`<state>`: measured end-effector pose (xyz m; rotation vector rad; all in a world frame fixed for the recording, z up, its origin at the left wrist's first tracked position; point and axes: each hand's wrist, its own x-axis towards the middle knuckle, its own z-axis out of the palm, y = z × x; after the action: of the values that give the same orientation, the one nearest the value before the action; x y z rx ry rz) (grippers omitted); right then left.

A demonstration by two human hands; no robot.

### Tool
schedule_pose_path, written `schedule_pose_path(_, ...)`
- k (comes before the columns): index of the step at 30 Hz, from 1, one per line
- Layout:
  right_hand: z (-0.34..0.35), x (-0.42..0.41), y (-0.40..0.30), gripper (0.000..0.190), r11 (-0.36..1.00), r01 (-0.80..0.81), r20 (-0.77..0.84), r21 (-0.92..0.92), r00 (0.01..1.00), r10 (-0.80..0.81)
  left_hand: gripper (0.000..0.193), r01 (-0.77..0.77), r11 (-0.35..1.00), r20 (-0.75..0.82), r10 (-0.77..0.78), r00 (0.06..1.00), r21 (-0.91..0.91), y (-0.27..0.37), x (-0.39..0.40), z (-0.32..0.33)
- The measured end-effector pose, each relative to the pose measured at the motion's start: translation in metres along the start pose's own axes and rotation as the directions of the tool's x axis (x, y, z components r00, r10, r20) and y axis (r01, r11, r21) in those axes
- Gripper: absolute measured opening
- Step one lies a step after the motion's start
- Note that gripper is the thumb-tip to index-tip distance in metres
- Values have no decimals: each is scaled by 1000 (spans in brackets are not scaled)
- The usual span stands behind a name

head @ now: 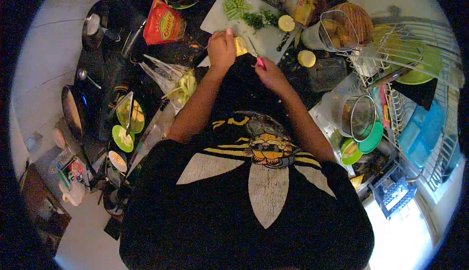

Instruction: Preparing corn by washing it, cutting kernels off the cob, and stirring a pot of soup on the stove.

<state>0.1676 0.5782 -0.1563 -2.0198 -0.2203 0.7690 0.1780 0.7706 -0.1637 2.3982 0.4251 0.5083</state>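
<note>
My left hand (222, 49) grips a yellow piece of corn cob (240, 46) at the near edge of a white cutting board (216, 17). My right hand (272, 74) is closed around the pink handle of a small knife (261, 63), its blade pointing up and left, just right of the corn and apart from it. Cut green beans (234, 5) and chopped green herbs (259, 19) lie on the board. One cob piece (286, 23) sits at the board's right side, and another cob piece (306, 58) rests on the dark counter.
Left of the board stands a red food packet (163, 23). A plastic bag with pale green husks (185, 85) lies by my left forearm. To the right are a clear plastic container (327, 74), a wire sieve (359, 118) and a dish rack (390, 101). A black pan (73, 110) is far left.
</note>
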Motion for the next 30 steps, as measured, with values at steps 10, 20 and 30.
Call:
schedule_pose_path(10, -30, -30, -10, 32, 997, -18, -108, -81, 994, 9, 70, 376, 923, 155, -385, 910, 86, 2, 21, -4)
schedule_pose_path(20, -20, -21, -2, 34, 991, 116, -225, -65, 966, -128, 33, -40, 999, 92, 40, 995, 0, 31, 19, 27)
schedule_pose_path(30, -12, -19, -20, 32, 978, 159, -175, -137, 968, -182, 52, -250, 921, 282, 335, 899, -299, -14, -1, -3)
